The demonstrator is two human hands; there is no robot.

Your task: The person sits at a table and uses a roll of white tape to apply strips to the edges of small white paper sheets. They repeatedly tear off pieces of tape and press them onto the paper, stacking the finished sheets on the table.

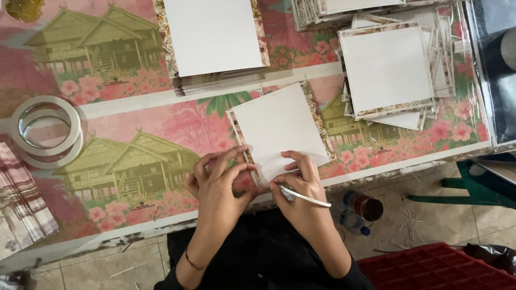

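Two hands meet at the near edge of the table [134, 102], both working on one white square card [277, 129] that lies tilted on the flowered pink covering, its patterned border showing along the left and top right sides. Your left hand [217, 185] rests at the card's lower left corner, fingers bent and pressing down on the border strip there, closed on nothing you could call a grip. Your right hand [301, 182] sits on the card's bottom edge, thumb and fingers pinched on a thin white strip [306, 197] that sticks out to the right past your knuckles; it may be a peeled tape backing, though the view is too small to be sure. Beyond the card, toward the top of the view, stands a tall stack of cards [215, 40] with a white face up, and to the right a looser pile of bordered cards [389, 70]. Well to your left lie two rolls of white tape [45, 131], one upon the other, and near the left edge a fanned bundle of striped sheets [21, 198].
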